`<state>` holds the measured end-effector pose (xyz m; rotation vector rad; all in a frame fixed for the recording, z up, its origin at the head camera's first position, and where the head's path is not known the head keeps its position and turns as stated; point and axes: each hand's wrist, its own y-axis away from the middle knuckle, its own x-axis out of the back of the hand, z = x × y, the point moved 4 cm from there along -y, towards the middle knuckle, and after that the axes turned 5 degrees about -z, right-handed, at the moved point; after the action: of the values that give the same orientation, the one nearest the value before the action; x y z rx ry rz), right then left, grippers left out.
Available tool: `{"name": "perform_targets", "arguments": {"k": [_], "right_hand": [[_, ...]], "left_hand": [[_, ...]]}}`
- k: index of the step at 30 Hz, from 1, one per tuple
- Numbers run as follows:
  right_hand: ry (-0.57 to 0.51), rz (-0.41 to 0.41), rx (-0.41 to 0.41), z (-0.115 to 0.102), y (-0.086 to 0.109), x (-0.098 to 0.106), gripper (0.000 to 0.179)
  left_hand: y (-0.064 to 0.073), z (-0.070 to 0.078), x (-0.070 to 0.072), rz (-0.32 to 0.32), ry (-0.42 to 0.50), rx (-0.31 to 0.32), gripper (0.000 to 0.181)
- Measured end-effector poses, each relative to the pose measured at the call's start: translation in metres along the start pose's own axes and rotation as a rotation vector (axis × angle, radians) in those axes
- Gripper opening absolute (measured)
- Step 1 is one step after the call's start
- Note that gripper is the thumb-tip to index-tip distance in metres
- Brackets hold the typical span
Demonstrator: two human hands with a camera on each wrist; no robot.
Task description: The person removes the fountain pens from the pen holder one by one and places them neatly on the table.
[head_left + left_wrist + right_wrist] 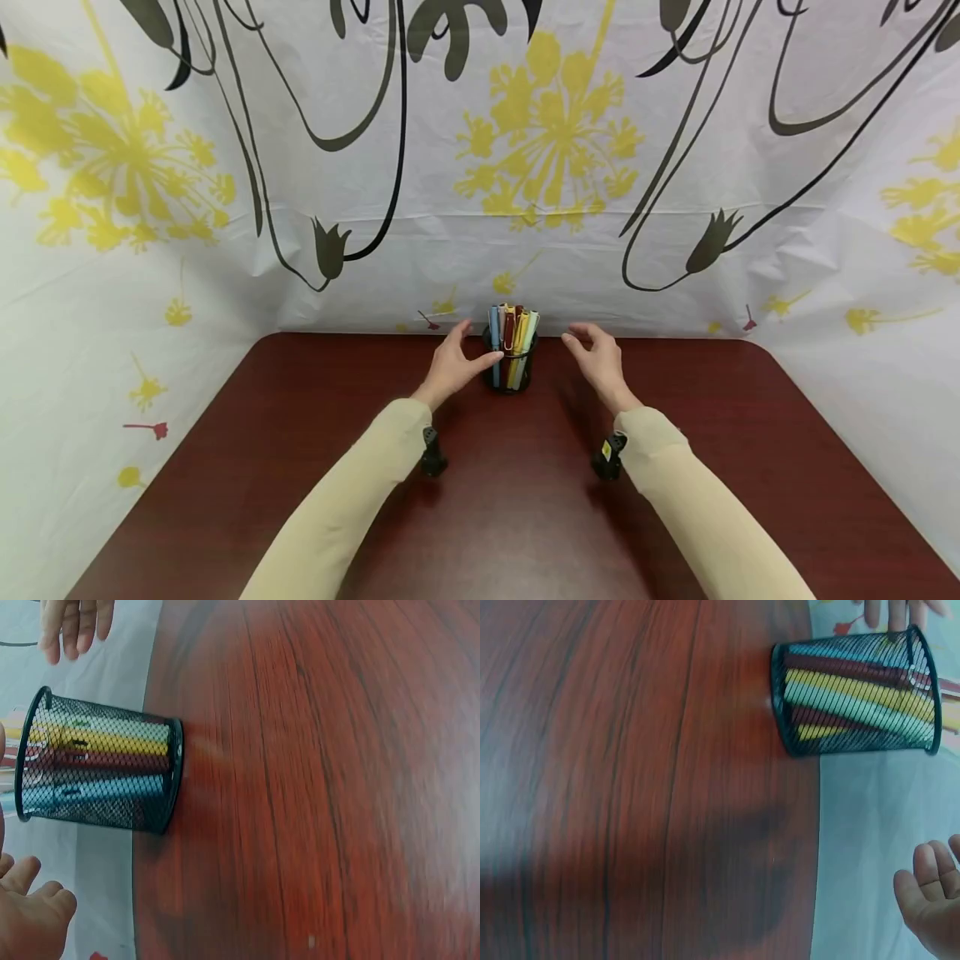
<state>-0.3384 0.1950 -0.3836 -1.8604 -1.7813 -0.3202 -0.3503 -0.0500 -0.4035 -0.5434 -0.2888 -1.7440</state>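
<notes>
A black mesh pen cup [512,379] stands upright near the table's far edge, filled with several coloured pens [519,337] in blue, dark red, yellow and pale green. My left hand [452,365] is just left of the cup, thumb and fingers spread apart; whether the thumb touches the rim I cannot tell. To the right, with a gap from the cup, my right hand [598,360] hovers with loosely bent fingers and holds nothing. In the left wrist view the mesh cup [101,765] appears sideways, and the right wrist view shows the cup [859,694] between both hands.
The dark red wooden table [517,517] spreads out in front of the cup. Behind it hangs a white curtain [420,275] with yellow and dark floral prints, which also runs along both sides. A small black device [432,454] is on the left wrist, another device [608,456] on the right.
</notes>
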Motion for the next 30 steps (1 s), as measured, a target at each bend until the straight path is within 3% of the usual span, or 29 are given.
{"name": "perform_targets", "arguments": {"k": [11,20,30], "right_hand": [[-0.237,0.022,-0.073,-0.001,-0.006,-0.014,0.04],[-0.386,0.019,-0.061,0.002,-0.013,-0.024,0.04],[-0.421,-0.017,-0.079,0.0,-0.019,-0.028,0.041]], "left_hand": [[-0.006,0.001,-0.018,-0.02,0.196,0.022,0.09],[-0.01,-0.003,-0.026,-0.003,0.206,0.024,0.09],[-0.018,0.0,-0.022,-0.049,0.234,-0.001,0.088]]}}
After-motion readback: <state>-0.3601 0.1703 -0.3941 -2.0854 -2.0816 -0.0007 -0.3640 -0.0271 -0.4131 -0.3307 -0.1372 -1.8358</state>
